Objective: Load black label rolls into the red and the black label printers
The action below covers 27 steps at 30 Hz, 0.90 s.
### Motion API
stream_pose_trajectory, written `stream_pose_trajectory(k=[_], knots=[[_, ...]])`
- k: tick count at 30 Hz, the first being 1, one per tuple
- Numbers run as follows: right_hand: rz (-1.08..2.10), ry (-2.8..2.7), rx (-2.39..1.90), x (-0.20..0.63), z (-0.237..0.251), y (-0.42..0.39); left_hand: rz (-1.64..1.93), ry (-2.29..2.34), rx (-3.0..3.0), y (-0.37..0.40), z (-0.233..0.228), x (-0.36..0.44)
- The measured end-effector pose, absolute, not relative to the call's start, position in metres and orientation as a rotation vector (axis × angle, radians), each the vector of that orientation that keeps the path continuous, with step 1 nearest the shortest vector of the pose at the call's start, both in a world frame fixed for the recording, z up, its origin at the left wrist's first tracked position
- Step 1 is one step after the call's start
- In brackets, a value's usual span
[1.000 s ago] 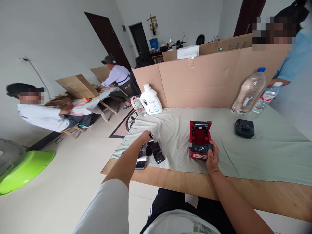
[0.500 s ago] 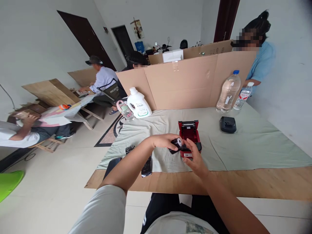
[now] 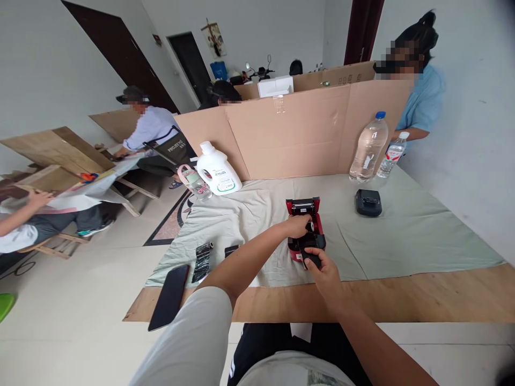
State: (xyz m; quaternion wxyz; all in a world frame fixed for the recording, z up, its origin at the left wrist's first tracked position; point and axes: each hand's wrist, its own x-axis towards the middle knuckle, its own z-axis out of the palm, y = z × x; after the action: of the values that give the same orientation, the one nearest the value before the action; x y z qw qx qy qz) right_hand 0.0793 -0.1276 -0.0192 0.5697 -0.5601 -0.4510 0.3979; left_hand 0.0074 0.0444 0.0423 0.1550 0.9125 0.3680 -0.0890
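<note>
A pale green cloth (image 3: 402, 241) covered the table, with a small red printer (image 3: 304, 225) near its front edge, lid up. Over the printer's open bay, the left hand (image 3: 296, 225) gripped a paper roll (image 3: 309, 227). The right hand (image 3: 325, 273) pinched the printer's black front.

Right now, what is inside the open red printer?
The left hand reaches into the open red printer, with a small roll just showing at its fingers. The hand covers the rest of the compartment. The right hand holds the printer's front.
</note>
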Motion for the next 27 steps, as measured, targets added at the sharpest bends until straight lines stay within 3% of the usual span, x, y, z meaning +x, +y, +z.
stream_pose_trajectory(k=[12,22,27], knots=[[0.959,-1.048,-1.388,0.077,-0.01,-0.117,-0.376,1.108,2.711,0.047,0.038,0.013],[0.992,-1.04,-1.393,0.078,-0.011,-0.114,-0.304,1.148,2.714,0.047,0.031,0.016],[0.977,-1.051,-1.406,0.08,-0.013,-0.114,-0.081,0.881,2.646,0.043,0.049,0.001]])
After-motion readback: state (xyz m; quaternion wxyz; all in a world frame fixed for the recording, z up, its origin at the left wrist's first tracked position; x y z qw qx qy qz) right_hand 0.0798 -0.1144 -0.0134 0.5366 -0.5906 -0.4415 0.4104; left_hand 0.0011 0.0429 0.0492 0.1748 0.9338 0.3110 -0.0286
